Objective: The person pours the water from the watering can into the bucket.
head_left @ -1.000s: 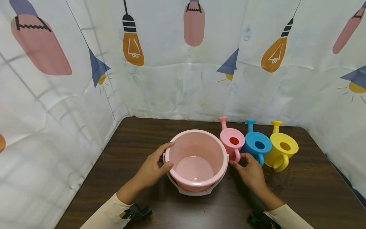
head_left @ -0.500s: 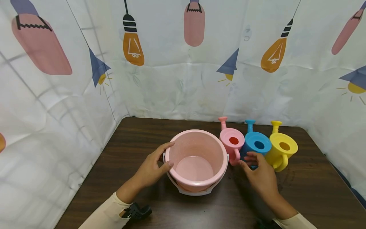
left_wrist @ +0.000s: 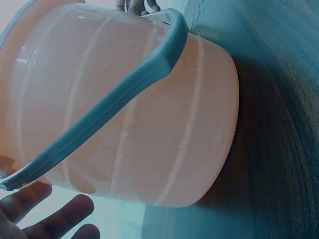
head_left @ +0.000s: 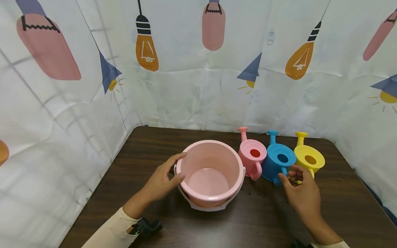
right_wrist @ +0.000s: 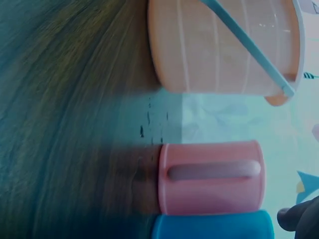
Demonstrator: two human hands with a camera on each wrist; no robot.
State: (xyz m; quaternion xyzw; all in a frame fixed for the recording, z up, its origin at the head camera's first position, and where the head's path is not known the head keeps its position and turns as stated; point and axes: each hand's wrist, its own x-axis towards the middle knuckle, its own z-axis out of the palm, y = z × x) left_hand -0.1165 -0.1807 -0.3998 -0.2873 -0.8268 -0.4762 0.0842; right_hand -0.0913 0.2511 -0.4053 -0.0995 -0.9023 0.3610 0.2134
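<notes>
The head view shows a pink bucket point(head_left: 214, 155) standing upright on a dark wooden table point(head_left: 248, 224). At the bucket's left side the left hand point(head_left: 158, 182) rests on the rim, thumb and forefinger apart; the left wrist view shows 3 fingers point(left_wrist: 65, 216) of it spread beside the wall, under the end of the bucket's handle point(left_wrist: 119, 97). To the bucket's right 3 watering cans stand in a row, spouts pointing away: the pink can point(head_left: 248, 164) nearest, with a gap between, then the blue can point(head_left: 271, 168), then the yellow can point(head_left: 317, 156) farthest off. The right hand point(head_left: 304, 193), well right of the bucket, is at the blue can's handle, fingers loosely bent and thumb apart from them; whether they touch it I cannot tell. Water drops point(head_left: 258, 194) lie right of the bucket. A printed curtain point(head_left: 192, 100) hangs behind it.
</notes>
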